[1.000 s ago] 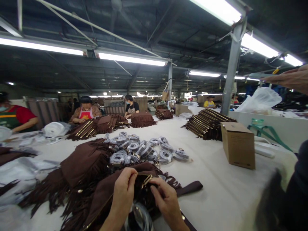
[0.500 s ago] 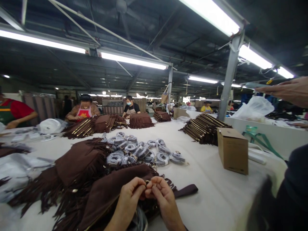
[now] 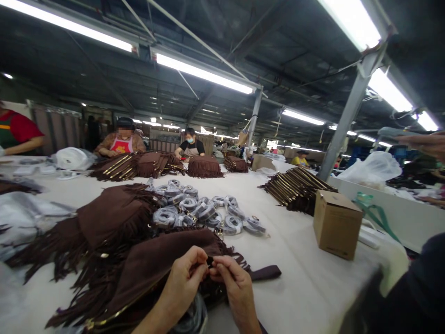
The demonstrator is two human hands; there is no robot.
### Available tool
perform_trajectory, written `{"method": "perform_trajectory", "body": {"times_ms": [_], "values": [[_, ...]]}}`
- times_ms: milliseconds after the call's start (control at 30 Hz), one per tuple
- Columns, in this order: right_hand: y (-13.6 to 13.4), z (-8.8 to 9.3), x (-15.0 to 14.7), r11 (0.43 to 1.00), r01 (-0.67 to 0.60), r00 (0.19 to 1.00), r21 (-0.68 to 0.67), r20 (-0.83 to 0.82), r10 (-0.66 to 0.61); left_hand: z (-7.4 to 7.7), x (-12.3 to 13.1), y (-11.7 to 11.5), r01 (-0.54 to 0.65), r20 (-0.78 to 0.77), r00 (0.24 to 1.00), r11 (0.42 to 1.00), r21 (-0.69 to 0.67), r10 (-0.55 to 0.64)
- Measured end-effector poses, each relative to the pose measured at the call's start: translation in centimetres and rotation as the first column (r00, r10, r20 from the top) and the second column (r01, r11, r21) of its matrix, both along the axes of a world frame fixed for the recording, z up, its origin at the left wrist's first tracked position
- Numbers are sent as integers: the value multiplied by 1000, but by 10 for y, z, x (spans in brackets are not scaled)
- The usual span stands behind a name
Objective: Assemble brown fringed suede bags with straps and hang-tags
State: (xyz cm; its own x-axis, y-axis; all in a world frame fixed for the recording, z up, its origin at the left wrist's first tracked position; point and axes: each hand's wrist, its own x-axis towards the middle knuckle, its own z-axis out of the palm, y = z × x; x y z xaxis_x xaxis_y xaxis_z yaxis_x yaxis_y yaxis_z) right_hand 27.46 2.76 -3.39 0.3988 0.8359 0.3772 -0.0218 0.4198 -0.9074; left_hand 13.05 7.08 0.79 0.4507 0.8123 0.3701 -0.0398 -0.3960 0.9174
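My left hand (image 3: 187, 273) and my right hand (image 3: 233, 280) meet at the front centre, fingertips pinched on a small dark piece (image 3: 209, 261). Its kind is too small to make out. Beneath them lies a dark brown fringed bag (image 3: 163, 257) with a gold zipper along its near edge. A brown strap (image 3: 266, 273) sticks out from it to the right. Under my wrists, partly hidden, is a plastic-wrapped coil (image 3: 194, 315). Just beyond the bag lie several coiled straps in clear plastic (image 3: 205, 208), some showing gold clasps.
Another fringed bag (image 3: 118, 208) lies at left, near crumpled plastic (image 3: 31, 215). A cardboard box (image 3: 335, 227) stands at right before a stack of gold-zippered bags (image 3: 295, 188). Two co-workers (image 3: 121, 139) sit across the white table (image 3: 292, 260). Another person's hand (image 3: 426, 141) holds a flat object at right.
The view has tilted and shifted slightly. My hands stay pinched together over the bag; a gold glint between the fingertips now gives way to a dark piece. The co-worker's hand at right sits lower.
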Motion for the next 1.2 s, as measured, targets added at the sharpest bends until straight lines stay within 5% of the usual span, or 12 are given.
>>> {"method": "perform_trajectory", "body": {"times_ms": [667, 1200], "values": [[-4, 1, 0, 990, -56, 992, -129, 102, 69, 2, -1, -3, -13, -114, 993, 990, 143, 30], [-5, 0, -1, 998, -4, 969, -58, 246, 18, 3, 1, -5, -17, -119, 992, 991, 133, 33]]}}
